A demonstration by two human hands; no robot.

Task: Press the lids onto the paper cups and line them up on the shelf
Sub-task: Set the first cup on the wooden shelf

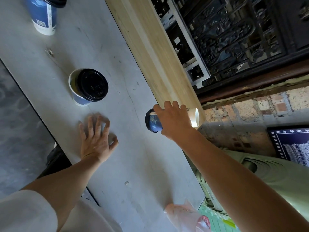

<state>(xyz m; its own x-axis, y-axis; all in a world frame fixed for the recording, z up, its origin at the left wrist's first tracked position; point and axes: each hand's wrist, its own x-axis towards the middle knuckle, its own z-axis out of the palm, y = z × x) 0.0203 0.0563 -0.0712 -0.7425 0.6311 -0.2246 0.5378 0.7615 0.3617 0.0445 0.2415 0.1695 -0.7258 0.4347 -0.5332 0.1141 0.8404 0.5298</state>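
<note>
My right hand (173, 119) grips a blue paper cup (153, 121) with a black lid, held tipped sideways at the near end of the pale wooden shelf (150, 47). My left hand (97, 136) hovers over the grey table (117, 164) with fingers spread, holding nothing. A second blue cup (78, 96) stands on the table with a black lid (92, 84) lying askew on its rim, part of the white mouth uncovered. A third blue cup (43, 15) with a black lid stands at the far left.
Dark carved woodwork (234, 39) and a brick wall (250, 111) lie beyond the shelf. A clear plastic bag (187, 216) rests on the table's near edge. The table's left edge drops to a grey floor (16, 131).
</note>
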